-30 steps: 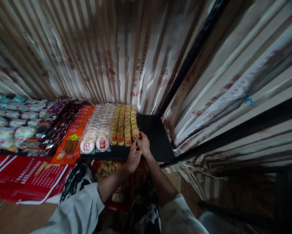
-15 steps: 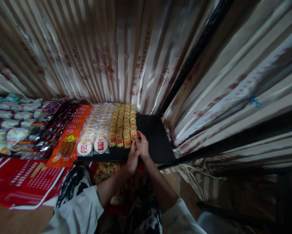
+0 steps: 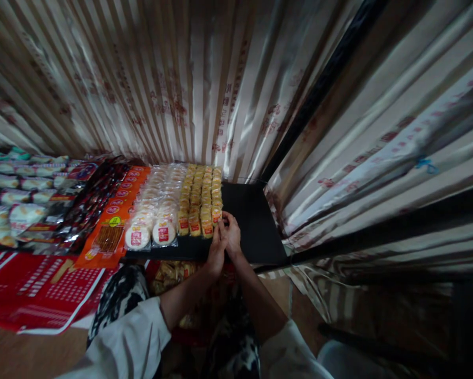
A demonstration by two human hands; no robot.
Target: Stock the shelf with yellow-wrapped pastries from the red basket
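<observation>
My left hand [image 3: 217, 252] and my right hand [image 3: 232, 235] meet at the near end of the rightmost row of small yellow snack packets [image 3: 216, 213] on a black shelf [image 3: 252, 231]. Both hands are closed in a pinch around the front packet of that row. Several parallel rows of the same yellow packets [image 3: 200, 197] run back toward the wall. To their left lie rows of round white cakes in clear wrap [image 3: 157, 221].
Orange packets [image 3: 114, 226], dark red packets [image 3: 90, 205] and white-green bags [image 3: 15, 195] fill the shelf further left. A red printed sheet [image 3: 35, 289] hangs below. A red basket of snacks [image 3: 173, 273] sits under the shelf. Striped foil sheeting [image 3: 220, 89] covers the walls.
Both hands have stayed at the front of the right row, shifting slightly lower and closer together. The view has drifted a little.
</observation>
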